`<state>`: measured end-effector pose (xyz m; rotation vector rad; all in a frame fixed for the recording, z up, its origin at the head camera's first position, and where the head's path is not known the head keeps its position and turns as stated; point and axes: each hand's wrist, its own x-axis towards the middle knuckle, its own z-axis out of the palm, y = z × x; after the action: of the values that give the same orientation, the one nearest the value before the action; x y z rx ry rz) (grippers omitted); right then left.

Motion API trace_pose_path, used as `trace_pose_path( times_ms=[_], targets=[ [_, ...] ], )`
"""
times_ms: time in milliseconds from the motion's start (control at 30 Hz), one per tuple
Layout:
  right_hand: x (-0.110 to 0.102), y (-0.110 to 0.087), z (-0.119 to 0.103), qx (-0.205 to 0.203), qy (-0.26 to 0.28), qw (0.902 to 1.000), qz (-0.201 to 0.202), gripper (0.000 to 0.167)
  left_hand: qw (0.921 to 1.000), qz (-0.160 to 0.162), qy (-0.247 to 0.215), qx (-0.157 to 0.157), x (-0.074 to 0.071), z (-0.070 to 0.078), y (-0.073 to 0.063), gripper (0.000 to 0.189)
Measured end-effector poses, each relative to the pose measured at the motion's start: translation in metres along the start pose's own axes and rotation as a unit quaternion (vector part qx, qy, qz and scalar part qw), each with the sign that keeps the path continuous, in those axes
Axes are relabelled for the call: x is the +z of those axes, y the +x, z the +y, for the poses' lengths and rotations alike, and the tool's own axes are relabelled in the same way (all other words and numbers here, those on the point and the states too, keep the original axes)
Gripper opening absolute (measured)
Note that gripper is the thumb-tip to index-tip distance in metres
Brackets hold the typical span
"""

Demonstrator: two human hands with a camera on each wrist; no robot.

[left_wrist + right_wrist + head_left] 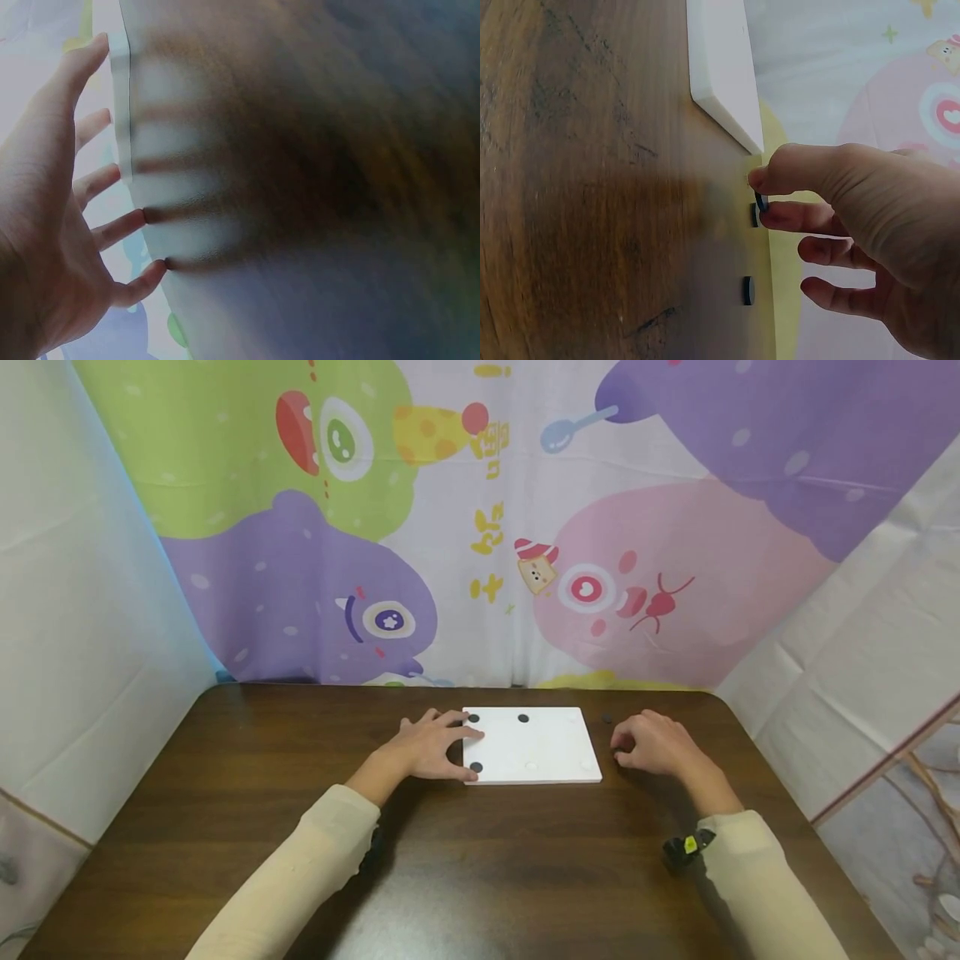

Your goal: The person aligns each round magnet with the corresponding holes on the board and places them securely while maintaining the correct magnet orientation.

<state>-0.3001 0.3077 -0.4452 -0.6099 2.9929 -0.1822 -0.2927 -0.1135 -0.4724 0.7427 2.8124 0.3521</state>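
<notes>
A white board (551,747) lies on the tabletop (480,860), its long axis running left to right. Just beyond its right end, the right hand (656,743) pinches a small black disc (761,201), with the board to its left. The left hand (427,749) spreads uncurled over the board's left end.

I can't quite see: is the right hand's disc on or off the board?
Off: the right hand pinches the disc beside the board.
</notes>
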Motion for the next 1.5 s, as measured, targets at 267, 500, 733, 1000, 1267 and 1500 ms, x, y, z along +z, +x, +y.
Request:
trace_pose_path(
  times_ms=[267,500,733,1000,1267,1500],
  targets=[
    [-0.001,0.003,-0.008,-0.011,0.001,0.9999,0.011,0.008,1.0000,0.002,-0.003,0.000,-0.001,0.000,-0.001,0.083],
    [0.003,0.006,-0.013,-0.023,0.006,0.9996,0.014,0.009,1.0000,0.001,-0.004,0.002,0.000,0.000,-0.001,0.083],
    [0.009,0.010,-0.025,-0.017,0.008,0.9998,0.011,0.004,1.0000,-0.002,-0.004,0.000,0.001,0.000,-0.001,0.083],
    [0.008,0.013,-0.035,-0.031,0.013,0.9992,0.021,0.004,1.0000,0.002,-0.003,-0.001,0.002,-0.001,-0.001,0.084],
    [0.008,0.018,-0.047,-0.033,0.019,0.9991,0.015,0.005,1.0000,0.004,-0.002,-0.001,0.002,-0.001,0.000,0.084],
    [0.008,0.021,-0.056,-0.042,0.023,0.9987,0.018,0.004,1.0000,0.002,-0.004,-0.002,0.001,0.000,0.000,0.084]
  ],
)
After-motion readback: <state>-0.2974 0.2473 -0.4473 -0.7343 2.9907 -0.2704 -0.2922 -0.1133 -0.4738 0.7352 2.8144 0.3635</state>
